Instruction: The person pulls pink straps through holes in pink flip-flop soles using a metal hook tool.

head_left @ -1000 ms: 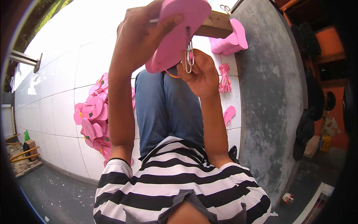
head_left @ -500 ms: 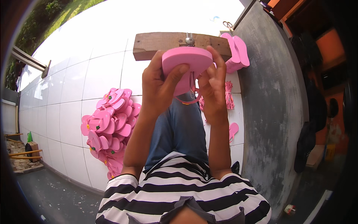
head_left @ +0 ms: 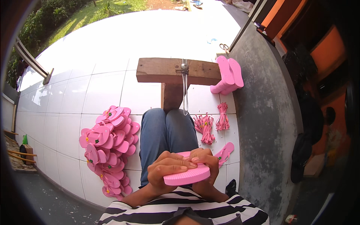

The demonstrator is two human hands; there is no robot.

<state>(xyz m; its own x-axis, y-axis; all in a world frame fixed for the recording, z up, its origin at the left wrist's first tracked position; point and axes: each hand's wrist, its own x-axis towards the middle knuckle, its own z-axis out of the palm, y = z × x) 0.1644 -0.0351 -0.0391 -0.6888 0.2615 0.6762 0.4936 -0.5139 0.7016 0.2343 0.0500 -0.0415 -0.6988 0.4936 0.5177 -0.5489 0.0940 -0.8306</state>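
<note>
Close to my body, above my lap, I hold a pink flip-flop sole (head_left: 187, 177) with its ribbed surface and thick edge toward me. My left hand (head_left: 167, 167) is closed on its left side, fingers laid across the top. From the right, my right hand (head_left: 208, 161) grips it with bent fingers pressed onto the surface. The hands hide most of the sole, and I cannot make out its straps. Beyond my knees stands a T-shaped wooden block (head_left: 157, 70), with a long metal wire loop (head_left: 185, 93) hanging from its fitting and touching neither hand.
Many finished pink flip-flops (head_left: 112, 142) are heaped at the left. To the right are stacked pink soles (head_left: 229, 77), two bundles of pink straps (head_left: 204, 128) and a single flip-flop (head_left: 225, 153). Scissors (head_left: 224, 47) lie farther back, beside a grey wall ledge (head_left: 262, 112).
Both hands have brought the flip-flop down from the wire on the wooden block to my lap. The wire loop now hangs free, and the hands have shifted to grip the sole from both sides.
</note>
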